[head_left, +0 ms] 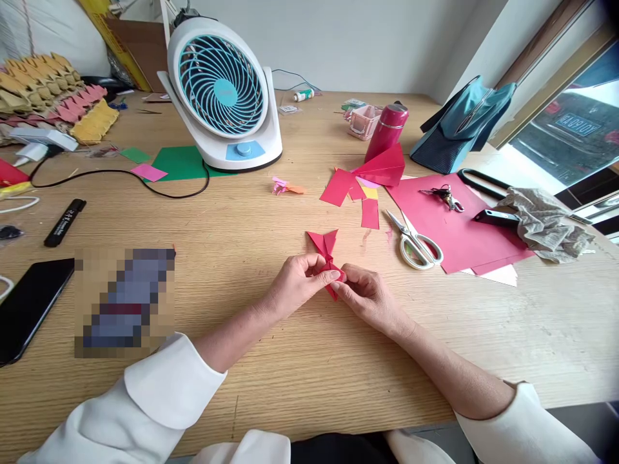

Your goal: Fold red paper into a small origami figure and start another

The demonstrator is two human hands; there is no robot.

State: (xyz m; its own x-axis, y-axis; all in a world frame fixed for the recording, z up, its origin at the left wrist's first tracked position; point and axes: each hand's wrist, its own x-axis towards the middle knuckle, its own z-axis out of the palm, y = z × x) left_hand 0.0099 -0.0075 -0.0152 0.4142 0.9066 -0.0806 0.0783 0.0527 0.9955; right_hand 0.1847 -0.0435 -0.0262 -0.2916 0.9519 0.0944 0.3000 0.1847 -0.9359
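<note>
Left hand (309,277) pinches a small red folded paper shape with pointed ends (327,248) between thumb and finger. Right hand (365,293) pinches the same red paper from the other side, so the two hands are close together. The red paper is in the middle of the light brown wooden bench (271,335), with two points sticking up past the fingers. To the right are white-handled metal scissors (416,245), and beside them is a big red paper sheet (464,225) with a bunch of keys (447,196) on it. Past the hands lies a little pink and orange paper piece (287,187). Farther back stand a white and blue round fan (225,90) and a shiny dark pink bottle (387,132).
</note>
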